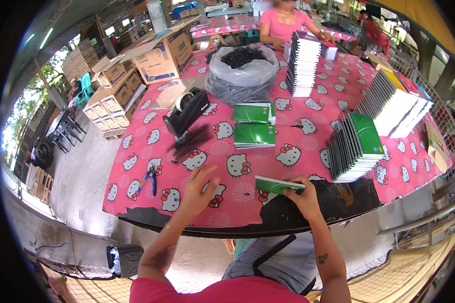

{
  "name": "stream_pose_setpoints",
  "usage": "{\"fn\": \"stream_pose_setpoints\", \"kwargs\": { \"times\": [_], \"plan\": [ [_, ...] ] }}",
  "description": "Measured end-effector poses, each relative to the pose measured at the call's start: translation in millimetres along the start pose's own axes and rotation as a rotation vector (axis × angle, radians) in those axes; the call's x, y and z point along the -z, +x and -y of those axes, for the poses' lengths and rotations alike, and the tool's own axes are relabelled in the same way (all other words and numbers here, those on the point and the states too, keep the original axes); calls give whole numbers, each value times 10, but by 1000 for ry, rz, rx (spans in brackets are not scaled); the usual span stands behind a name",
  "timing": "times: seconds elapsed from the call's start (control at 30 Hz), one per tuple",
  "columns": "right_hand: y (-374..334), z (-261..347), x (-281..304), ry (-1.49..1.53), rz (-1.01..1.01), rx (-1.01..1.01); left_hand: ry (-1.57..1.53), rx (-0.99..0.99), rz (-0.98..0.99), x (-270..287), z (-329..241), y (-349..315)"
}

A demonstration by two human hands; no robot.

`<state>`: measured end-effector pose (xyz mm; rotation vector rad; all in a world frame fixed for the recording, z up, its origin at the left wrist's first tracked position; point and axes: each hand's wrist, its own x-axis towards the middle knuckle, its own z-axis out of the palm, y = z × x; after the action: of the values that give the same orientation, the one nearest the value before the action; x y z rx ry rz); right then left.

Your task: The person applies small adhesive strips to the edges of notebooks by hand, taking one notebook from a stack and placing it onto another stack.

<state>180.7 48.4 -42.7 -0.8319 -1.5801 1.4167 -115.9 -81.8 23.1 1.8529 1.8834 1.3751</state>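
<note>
My right hand [304,198] grips a small green notebook [269,185] by its right end, tilted over the near edge of the table. My left hand [199,192] hovers to the left of it with fingers apart and nothing in them. Beyond the hands lie two short piles of green notebooks, a nearer one [254,134] and a farther one [249,112]. A tall stack of spiral-bound green notebooks [356,146] stands to the right. Black plastic binding coils [189,143] lie loose beyond my left hand, and blue-handled cutting pliers [149,181] rest at the left.
A black tape dispenser [187,112] stands beside a clear plastic bag [242,76] filled with black coils. More notebook stacks [303,64] rise at the back and right. Cardboard boxes [164,55] occupy the far left corner. Across the table is a person in pink [286,22].
</note>
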Motion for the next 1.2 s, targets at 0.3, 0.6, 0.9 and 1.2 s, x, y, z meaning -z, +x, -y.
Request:
{"fn": "stream_pose_setpoints", "kwargs": {
  "times": [0.3,0.6,0.9,1.2],
  "plan": [
    [86,129,-120,-46,91,8,34,158,-65,-122,188,-294],
    [91,94,-122,-28,108,-25,-568,243,-79,-682,-107,180],
    [98,13,-81,-45,141,-54,-56,-35,111,-457,-115,182],
    [92,59,-128,13,99,-63,-100,-25,130,-517,-65,247]
  ]
}}
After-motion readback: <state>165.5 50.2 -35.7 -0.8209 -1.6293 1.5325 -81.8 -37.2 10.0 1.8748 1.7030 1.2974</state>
